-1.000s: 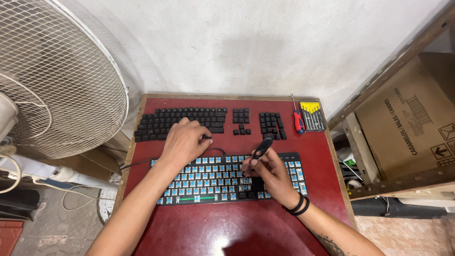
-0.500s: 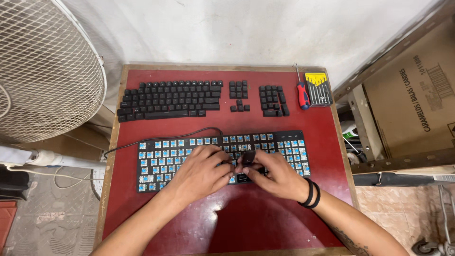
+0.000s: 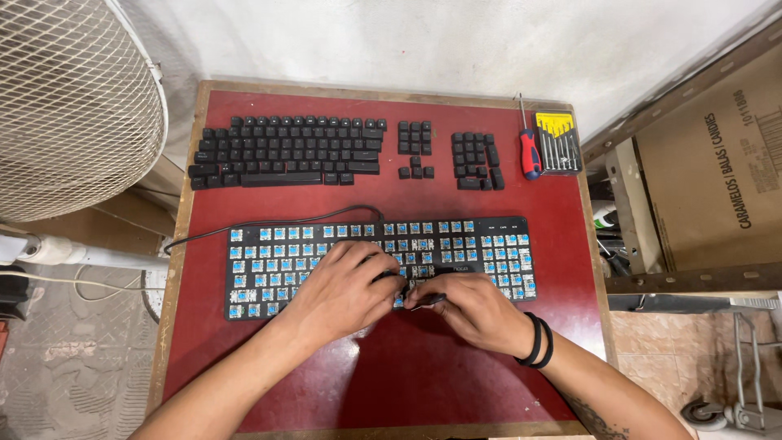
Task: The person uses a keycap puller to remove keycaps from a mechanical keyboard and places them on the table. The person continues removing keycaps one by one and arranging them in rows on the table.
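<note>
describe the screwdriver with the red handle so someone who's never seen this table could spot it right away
Start at the red table and go to its far right corner. There the screwdriver lies lengthwise beside a small case of precision drivers, right of the loose black keycaps. It alone has a fat red and blue handle and lies outside the case.

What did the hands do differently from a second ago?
The left hand came down from the loose keycaps to the bare keyboard, joining the right hand around a small dark part at its front edge. The keycaps, screwdriver and bit set stayed put.
</note>
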